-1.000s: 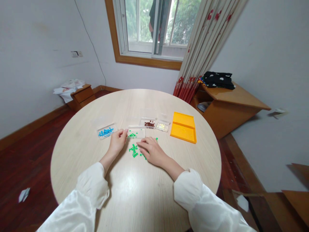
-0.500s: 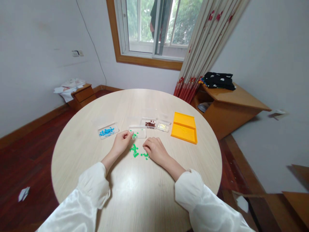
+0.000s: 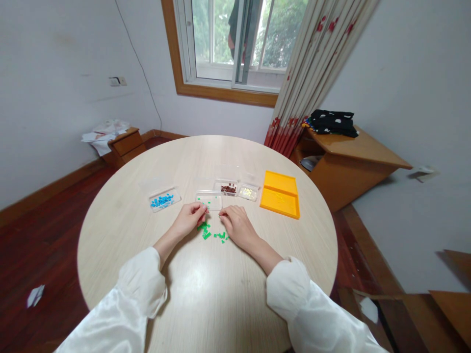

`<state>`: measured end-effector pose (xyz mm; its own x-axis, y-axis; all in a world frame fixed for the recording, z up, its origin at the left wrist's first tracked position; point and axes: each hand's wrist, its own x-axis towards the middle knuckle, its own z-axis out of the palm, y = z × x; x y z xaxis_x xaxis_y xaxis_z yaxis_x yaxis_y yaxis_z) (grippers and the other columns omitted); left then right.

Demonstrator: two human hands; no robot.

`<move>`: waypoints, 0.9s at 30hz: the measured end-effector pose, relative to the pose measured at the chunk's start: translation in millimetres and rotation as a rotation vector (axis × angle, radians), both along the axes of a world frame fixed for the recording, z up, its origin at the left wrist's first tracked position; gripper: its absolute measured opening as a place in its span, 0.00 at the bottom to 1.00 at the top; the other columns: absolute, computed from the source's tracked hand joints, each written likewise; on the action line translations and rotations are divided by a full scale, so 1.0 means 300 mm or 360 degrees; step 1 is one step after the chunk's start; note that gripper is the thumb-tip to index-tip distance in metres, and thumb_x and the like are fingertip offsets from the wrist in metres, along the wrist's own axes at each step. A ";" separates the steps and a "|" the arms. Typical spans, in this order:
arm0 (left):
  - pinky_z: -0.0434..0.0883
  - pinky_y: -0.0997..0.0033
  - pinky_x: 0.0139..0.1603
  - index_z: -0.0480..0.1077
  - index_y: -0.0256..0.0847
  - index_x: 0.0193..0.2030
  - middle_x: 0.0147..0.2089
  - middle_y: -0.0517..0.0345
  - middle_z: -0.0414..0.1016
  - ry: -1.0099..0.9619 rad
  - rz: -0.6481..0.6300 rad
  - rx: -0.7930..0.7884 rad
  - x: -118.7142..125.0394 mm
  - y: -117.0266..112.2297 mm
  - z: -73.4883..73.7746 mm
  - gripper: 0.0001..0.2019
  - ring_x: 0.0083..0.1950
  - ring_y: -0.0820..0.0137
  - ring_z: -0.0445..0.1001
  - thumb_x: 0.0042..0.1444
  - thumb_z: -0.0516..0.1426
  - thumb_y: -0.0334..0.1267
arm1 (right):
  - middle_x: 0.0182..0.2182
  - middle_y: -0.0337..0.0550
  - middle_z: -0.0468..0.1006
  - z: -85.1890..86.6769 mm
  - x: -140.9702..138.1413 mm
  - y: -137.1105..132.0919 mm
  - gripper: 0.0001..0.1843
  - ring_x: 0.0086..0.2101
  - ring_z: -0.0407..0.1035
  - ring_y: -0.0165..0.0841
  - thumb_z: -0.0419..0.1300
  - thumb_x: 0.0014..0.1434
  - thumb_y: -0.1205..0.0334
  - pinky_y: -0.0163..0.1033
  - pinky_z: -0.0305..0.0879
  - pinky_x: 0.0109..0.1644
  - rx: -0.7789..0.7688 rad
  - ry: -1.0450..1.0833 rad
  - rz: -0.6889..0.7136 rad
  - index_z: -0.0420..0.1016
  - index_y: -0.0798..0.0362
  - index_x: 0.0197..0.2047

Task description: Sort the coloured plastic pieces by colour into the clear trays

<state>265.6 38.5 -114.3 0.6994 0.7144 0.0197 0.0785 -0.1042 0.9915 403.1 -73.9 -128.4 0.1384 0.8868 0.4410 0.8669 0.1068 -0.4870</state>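
My left hand point(image 3: 189, 218) is closed in a pinch just in front of a clear plastic box point(image 3: 217, 201) with a few green pieces in it; whatever lies between the fingertips is too small to name. My right hand point(image 3: 237, 224) is also closed, its thumb and fingers pressed together a little to the right, and I cannot make out anything in them. On the table between and below the hands lie small green building-block pieces point(image 3: 204, 231) in a loose pile. A second cluster of green pieces point(image 3: 222, 236) lies beside my right hand, partly hidden by it.
On the round table point(image 3: 213, 294) stand a clear box of blue pieces point(image 3: 162, 200), one of dark brown pieces point(image 3: 228, 189) and one of pale yellow pieces point(image 3: 248, 191). An opened orange case point(image 3: 280, 194) lies at the right. A wooden cabinet point(image 3: 353, 162) stands beyond the table.
My left hand has drawn back from over the clear box with green pieces, slightly towards me and to the right. My right hand has shifted only a little.
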 end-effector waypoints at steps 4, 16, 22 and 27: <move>0.59 0.75 0.20 0.71 0.35 0.24 0.22 0.55 0.71 0.0059 -0.0262 -0.0025 0.001 -0.022 0.019 0.20 0.19 0.76 0.62 0.46 0.57 0.55 | 0.32 0.43 0.75 0.018 -0.006 -0.004 0.06 0.36 0.65 0.34 0.52 0.61 0.68 0.41 0.57 0.43 0.0116 0.0066 0.0034 0.70 0.53 0.35; 0.58 0.75 0.19 0.69 0.36 0.23 0.16 0.61 0.65 0.0067 -0.0434 -0.0155 0.004 -0.044 0.020 0.20 0.18 0.77 0.60 0.42 0.60 0.55 | 0.33 0.43 0.77 0.021 -0.014 -0.008 0.08 0.36 0.68 0.34 0.54 0.60 0.67 0.42 0.60 0.43 0.0173 0.0079 0.0155 0.73 0.52 0.40; 0.60 0.75 0.19 0.71 0.35 0.24 0.21 0.56 0.71 -0.0011 -0.0278 -0.0174 0.002 -0.031 0.023 0.17 0.18 0.77 0.62 0.41 0.62 0.51 | 0.36 0.45 0.77 0.021 -0.008 -0.009 0.11 0.37 0.68 0.35 0.56 0.59 0.66 0.43 0.62 0.43 0.0235 0.0092 0.0159 0.72 0.51 0.46; 0.59 0.75 0.20 0.72 0.34 0.25 0.21 0.55 0.71 -0.0056 -0.0165 -0.0115 -0.004 -0.013 0.014 0.15 0.18 0.77 0.62 0.44 0.61 0.47 | 0.34 0.44 0.77 0.015 -0.001 -0.009 0.12 0.37 0.68 0.35 0.55 0.59 0.68 0.43 0.63 0.43 0.0248 0.0086 0.0120 0.72 0.52 0.47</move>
<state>264.2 34.6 -110.0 0.7695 0.6386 -0.0035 0.0361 -0.0380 0.9986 402.8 -76.6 -124.0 0.1010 0.8170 0.5678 0.8266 0.2487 -0.5048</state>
